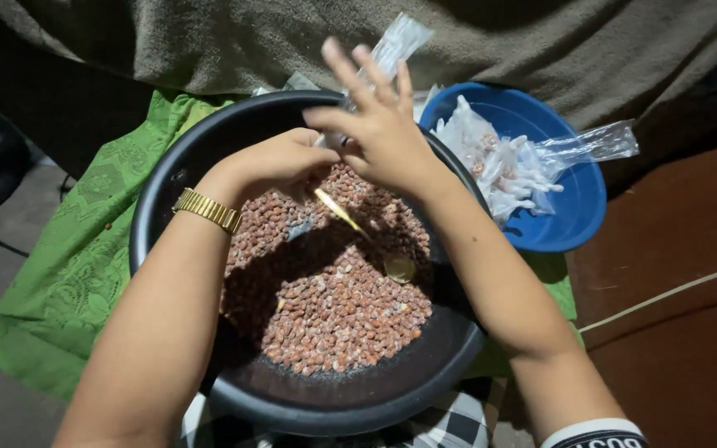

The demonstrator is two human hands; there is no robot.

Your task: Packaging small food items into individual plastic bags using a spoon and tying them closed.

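Green cloth (76, 274) under black basin (334, 398) of peanuts (325, 307); blue bowl (574, 207) holds bags (508, 166).

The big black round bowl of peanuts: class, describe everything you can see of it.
The big black round bowl looks like smooth, dull plastic or metal, wide and shallow, standing upright on a green patterned cloth. It holds a heap of reddish-brown peanuts with a gold-coloured spoon lying in them. Both forearms cross its rim; the left hand and right hand meet above the far side, with a clear plastic bag at the right hand's fingers. A blue plastic bowl sits beside it.
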